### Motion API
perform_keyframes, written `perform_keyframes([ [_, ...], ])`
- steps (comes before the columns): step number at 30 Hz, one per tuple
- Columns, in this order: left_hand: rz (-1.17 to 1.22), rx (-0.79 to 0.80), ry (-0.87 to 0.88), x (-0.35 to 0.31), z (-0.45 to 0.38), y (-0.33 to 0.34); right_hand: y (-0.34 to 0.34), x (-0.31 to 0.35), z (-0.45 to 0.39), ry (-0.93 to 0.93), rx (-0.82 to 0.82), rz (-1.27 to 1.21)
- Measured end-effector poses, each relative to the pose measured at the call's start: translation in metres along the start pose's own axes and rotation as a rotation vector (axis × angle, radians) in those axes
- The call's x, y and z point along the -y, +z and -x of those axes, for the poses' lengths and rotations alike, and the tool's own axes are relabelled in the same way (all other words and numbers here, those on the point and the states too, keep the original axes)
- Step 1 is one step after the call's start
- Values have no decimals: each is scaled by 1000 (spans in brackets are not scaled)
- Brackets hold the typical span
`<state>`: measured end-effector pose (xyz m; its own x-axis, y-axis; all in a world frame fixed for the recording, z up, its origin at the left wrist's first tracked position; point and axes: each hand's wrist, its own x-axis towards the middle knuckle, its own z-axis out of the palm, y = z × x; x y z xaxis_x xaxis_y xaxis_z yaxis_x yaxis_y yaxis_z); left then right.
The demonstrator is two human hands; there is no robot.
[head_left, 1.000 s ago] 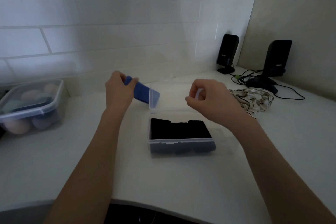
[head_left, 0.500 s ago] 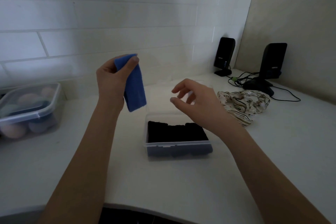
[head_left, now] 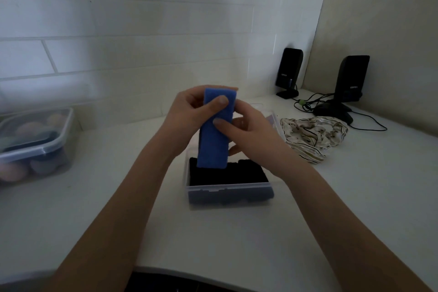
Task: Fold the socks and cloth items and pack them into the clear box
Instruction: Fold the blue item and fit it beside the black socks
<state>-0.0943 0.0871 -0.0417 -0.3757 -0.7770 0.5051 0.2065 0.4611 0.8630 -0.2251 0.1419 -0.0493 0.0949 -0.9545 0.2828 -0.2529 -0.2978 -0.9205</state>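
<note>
The right hand (head_left: pixel 251 135) has come in from open air to join the left hand (head_left: pixel 189 116) on the blue cloth (head_left: pixel 215 133); both now pinch it upright above the clear box (head_left: pixel 227 194) on the white table (head_left: pixel 331 208). Black folded socks (head_left: pixel 227 173) fill the box; patterned cloth (head_left: pixel 312 135) lies just right.

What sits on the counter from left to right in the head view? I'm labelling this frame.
Lidded clear plastic container of rounded items → clear box holding black folded cloth → crumpled cream patterned cloth → tall black speaker on a stand.
</note>
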Motion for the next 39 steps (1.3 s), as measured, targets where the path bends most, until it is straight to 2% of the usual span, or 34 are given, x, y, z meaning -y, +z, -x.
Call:
perform_keyframes([
  [9,-79,117,-127,4,0,0,-11,-2,-3,-26,-222,-37],
  [15,-125,44,-128,11,-4,-5,-15,-4,-2,78,-123,-202],
  [17,-93,0,-163,13,-6,-8,-17,-5,-2,13,-162,-127],
  [20,29,-53,-248,15,-8,-12,-20,-9,-3,-182,-232,120],
  [25,167,-57,-291,15,-10,-10,-19,-9,-4,-285,-138,305],
  [31,168,57,-319,11,-3,-1,-23,-10,-8,-203,-135,232],
  [34,134,39,-292,11,-3,0,-23,-6,-6,-138,-132,127],
  [39,144,17,-237,12,-4,1,-19,0,-4,-37,-239,-37],
])
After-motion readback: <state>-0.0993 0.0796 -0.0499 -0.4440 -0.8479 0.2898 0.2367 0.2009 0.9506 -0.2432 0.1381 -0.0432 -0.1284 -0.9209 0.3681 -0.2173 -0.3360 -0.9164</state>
